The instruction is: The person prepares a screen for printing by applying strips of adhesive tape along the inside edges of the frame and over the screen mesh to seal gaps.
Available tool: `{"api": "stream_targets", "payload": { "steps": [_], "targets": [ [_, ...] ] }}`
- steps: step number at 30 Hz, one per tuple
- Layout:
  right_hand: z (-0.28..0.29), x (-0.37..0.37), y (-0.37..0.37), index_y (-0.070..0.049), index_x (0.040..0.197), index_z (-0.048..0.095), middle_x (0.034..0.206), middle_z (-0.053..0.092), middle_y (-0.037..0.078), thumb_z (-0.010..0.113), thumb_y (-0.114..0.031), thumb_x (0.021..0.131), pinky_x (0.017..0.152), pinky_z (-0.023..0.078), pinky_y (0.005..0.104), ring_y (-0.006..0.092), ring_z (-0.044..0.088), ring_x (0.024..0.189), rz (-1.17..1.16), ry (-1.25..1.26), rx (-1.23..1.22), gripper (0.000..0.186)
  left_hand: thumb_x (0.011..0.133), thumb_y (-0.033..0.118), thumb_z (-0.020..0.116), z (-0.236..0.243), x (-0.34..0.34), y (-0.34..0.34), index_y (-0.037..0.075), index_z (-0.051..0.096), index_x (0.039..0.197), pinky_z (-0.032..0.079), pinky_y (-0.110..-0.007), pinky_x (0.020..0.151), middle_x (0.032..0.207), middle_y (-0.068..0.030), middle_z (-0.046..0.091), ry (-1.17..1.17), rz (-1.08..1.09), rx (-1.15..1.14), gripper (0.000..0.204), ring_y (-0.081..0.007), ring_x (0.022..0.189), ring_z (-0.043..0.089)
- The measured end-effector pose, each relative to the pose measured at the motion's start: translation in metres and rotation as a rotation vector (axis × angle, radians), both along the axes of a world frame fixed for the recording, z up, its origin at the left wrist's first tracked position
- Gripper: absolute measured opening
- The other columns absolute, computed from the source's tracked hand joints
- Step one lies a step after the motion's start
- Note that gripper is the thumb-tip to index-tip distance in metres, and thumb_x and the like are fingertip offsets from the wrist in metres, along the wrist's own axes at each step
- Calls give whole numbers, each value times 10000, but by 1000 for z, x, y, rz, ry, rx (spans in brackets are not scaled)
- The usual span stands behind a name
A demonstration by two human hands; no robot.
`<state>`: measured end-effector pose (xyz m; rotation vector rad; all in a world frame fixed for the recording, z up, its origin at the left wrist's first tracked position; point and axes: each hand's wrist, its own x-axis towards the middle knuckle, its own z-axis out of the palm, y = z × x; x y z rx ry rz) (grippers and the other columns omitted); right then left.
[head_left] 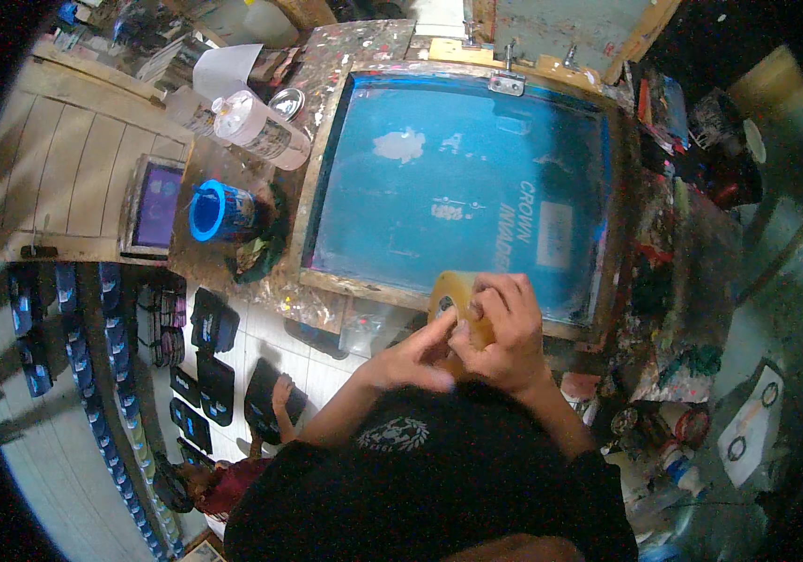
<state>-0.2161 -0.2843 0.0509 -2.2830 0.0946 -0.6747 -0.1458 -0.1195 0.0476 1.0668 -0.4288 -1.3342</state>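
Note:
A roll of yellowish-brown packing tape point(451, 285) is in front of my chest, above the near edge of a screen-printing frame. My right hand point(506, 328) is wrapped round its right side, fingers curled over it. From the left, my left hand point(409, 360) meets the roll, its fingers closed against the near face by the core; part of the grip is hidden. Beneath and beyond lies the wooden-framed screen with blue-green mesh point(392, 215), bearing pale stencil shapes and lettering. A metal hinge clamp point(507, 85) grips its far edge.
Left of the screen stand a blue-rimmed paint pot point(206, 212), a pink-white plastic bottle point(265, 131) and a small framed screen point(156, 208). Dark printed pieces point(216, 386) lie on the floor at lower left, where another person's hand point(282, 391) touches one. Cluttered cans stand at right.

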Motion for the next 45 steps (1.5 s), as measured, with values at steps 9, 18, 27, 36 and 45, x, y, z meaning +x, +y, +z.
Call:
{"api": "stream_targets", "payload": {
  "steps": [9,18,27,36,45],
  "targets": [
    [6,-8,0,-25,971,667,991,647,121,705,-109,701,826,466,387,298,587,918,-197,18,38,285,715,327,766,-24,-11,-12,-64,333,1333,485,-481,814,980,-289,619,-1017,-138,174,850,-453,927,601],
    [20,-1,-51,-76,930,735,950,694,94,756,-148,759,759,526,340,250,667,855,378,304,426,186,682,289,763,3,26,21,-14,465,1173,469,-467,716,859,-210,615,-1331,-404,67,649,-392,818,607],
    [6,12,-29,13,932,591,872,586,154,647,-50,821,704,490,365,314,594,796,625,278,314,140,690,297,760,11,38,41,26,540,1107,465,-470,728,867,-192,620,-1149,-356,-29,544,-405,824,596],
    [0,20,-41,4,1001,479,1023,520,209,535,-79,887,855,463,402,354,539,949,648,229,258,152,731,466,747,42,82,37,-10,609,1022,495,-454,744,850,-236,644,-1283,-380,249,575,-398,824,634],
    [-16,42,-33,-10,1037,499,937,613,75,597,-96,919,850,481,321,139,592,883,353,331,1111,176,745,472,734,74,104,7,-21,630,1026,483,-347,572,726,-134,657,-942,-431,515,577,-218,610,631]
  ]
}}
